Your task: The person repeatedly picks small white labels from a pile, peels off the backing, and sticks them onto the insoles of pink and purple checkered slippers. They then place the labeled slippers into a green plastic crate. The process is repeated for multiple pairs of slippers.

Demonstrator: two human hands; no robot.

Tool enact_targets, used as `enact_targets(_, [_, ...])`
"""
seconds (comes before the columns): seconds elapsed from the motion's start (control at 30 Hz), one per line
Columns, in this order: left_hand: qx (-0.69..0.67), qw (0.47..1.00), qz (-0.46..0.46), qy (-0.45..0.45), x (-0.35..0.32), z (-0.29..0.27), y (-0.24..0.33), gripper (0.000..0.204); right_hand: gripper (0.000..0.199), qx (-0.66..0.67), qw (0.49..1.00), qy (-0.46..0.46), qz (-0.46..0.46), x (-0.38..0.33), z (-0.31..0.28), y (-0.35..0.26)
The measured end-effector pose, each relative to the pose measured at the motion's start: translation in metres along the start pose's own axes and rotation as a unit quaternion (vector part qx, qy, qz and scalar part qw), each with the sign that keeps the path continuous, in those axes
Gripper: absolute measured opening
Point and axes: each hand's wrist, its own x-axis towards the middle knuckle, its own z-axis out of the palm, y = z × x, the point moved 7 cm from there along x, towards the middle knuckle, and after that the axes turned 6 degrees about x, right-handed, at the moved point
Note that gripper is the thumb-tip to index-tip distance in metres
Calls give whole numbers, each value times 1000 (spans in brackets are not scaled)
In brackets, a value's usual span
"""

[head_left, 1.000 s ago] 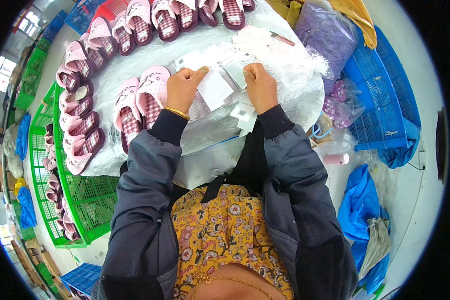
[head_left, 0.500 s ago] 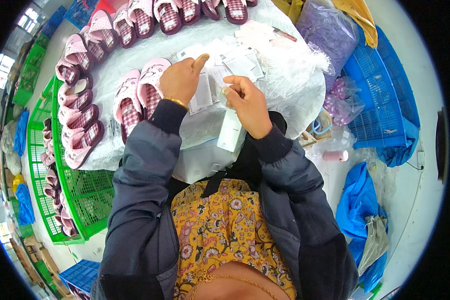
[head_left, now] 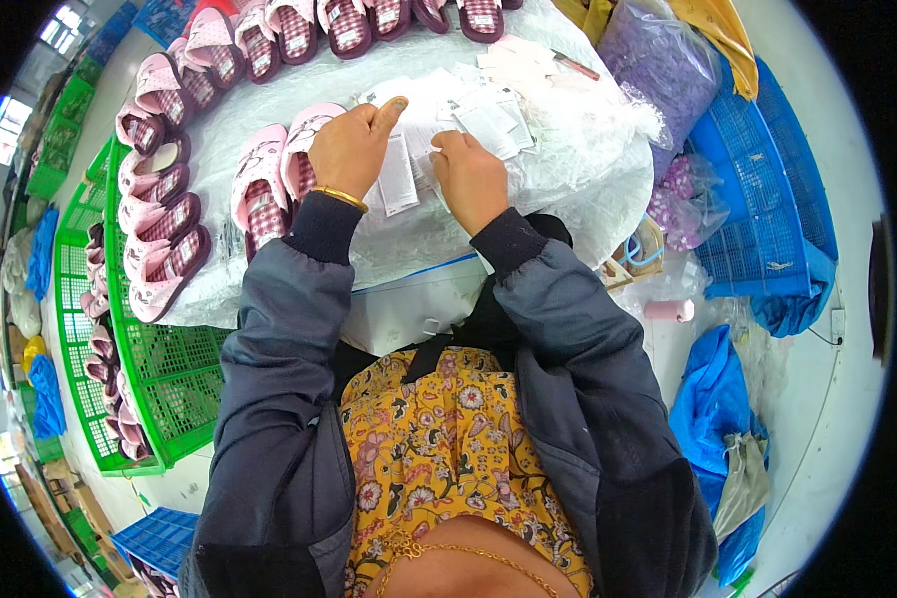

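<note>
Head view: white paper tag (head_left: pixel 399 177), narrow rectangle with dark print, long axis running away from person, lying on plastic-covered table (head_left: pixel 269 289). Left hand (head_left: pixel 347 151) curled, fingertips pinching tag's upper part. Right hand (head_left: pixel 471 177) closed loosely beside tag; grip cannot tell. Two pink slippers (head_left: pixel 274 179) just left of left hand. Loose tag pile (head_left: pixel 488 115) beyond.
</note>
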Motion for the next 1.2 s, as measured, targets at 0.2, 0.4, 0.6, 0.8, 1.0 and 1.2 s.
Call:
enact_targets(0.2, [-39, 999, 17, -20, -6, 10, -6, 63, 20, 34, 999, -24, 13, 12, 6, 6])
enact_targets(0.4, [-7, 999, 34, -32, -27, 7, 2, 64, 29, 395, 883, -49, 250, -7, -21, 15])
enact_targets(0.6, [-31, 996, 82, -30, -52, 15, 25, 64, 22, 336, 909, -135, 206, -51, -14, -14])
enact_targets(0.8, [-417, 898, 5, -141, -79, 28, 10, 32, 19, 436, 841, -139, 289, -61, -15, -6])
enact_targets(1.0, [-393, 912, 24, -118, -98, 35, -5, 15, 22, 434, 852, -95, 276, -66, -26, -15])
enact_targets(1.2, [-368, 923, 48, -102, -111, 24, 14, 12, 30, 383, 890, -55, 240, -62, -39, -23])
